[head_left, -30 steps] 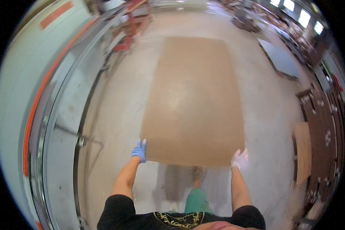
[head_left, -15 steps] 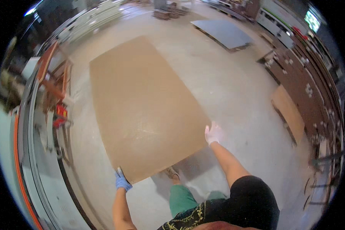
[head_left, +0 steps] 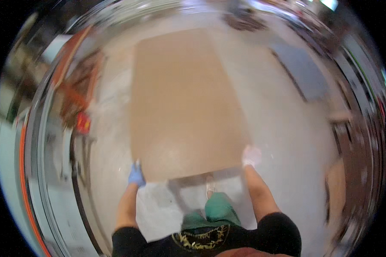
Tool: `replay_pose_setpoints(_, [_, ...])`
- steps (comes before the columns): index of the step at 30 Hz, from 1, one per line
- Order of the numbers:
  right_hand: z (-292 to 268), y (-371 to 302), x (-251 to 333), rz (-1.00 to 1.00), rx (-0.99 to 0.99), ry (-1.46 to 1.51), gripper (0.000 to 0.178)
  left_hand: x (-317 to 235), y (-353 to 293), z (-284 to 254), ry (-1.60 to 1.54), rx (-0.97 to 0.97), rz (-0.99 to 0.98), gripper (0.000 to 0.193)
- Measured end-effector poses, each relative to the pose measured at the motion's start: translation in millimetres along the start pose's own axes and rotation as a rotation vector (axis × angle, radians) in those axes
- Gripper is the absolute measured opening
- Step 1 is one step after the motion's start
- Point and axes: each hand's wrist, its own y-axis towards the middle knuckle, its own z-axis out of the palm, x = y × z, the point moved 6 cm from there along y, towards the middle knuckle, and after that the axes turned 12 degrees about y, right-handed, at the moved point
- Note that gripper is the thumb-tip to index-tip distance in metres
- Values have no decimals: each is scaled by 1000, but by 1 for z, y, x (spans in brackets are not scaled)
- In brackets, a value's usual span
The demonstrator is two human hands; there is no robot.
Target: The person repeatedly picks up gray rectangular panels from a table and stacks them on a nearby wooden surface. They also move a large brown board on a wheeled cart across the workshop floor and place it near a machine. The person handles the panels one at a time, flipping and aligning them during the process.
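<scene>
A large flat brown board (head_left: 186, 103) stretches out in front of me, its near edge raised off the floor. My left hand (head_left: 136, 174), in a blue glove, grips the near left corner, with the thumb over the top face. At the near right corner my right hand (head_left: 251, 156), in a pale pinkish glove, is closed on the board's edge. The fingers of both hands under the board are hidden, and the right hand is blurred.
A grey sheet on a low stack (head_left: 302, 70) lies to the far right. On the left stand an orange-brown frame (head_left: 77, 90), a red box (head_left: 83, 123) and a long pale machine bed (head_left: 58, 201). Brown boards (head_left: 336, 192) lean along the right. A dark pile (head_left: 244, 20) sits at the back.
My view has turned left, so surroundings have shifted to the right. The board now points more straight ahead, still held by both hands. My feet have changed position.
</scene>
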Motion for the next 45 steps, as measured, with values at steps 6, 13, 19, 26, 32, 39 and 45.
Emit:
replay_pose_setpoints(6, [33,108,154,-104,-96,-34,38,6,134,-86,-81,129,-138,101])
replay_pose_setpoints(13, [103,242,322,-163,-20,14,42,17,321,-173,-134,168,-135,98])
replay_pose_setpoints(19, [164,336,410,-60,24,-168,46,18,444,-233,-101,170,-116,104])
replay_pose_setpoints(26, [230,426,493,-61,112,-183,44,36,568,-277,-162,206,-94,110])
replay_pose_setpoints(32, [265,427,611,-264,153,-414,48,55,614,-301,-193,311,-11,110])
replay_pose_setpoints(39, [371,295,870,-706,407,-142,57,115,632,-289,-290,184,118,98])
replay_pose_setpoints(45, [426,223,926,-555,313,-346,58,359,588,-309,-831,212,-291,87])
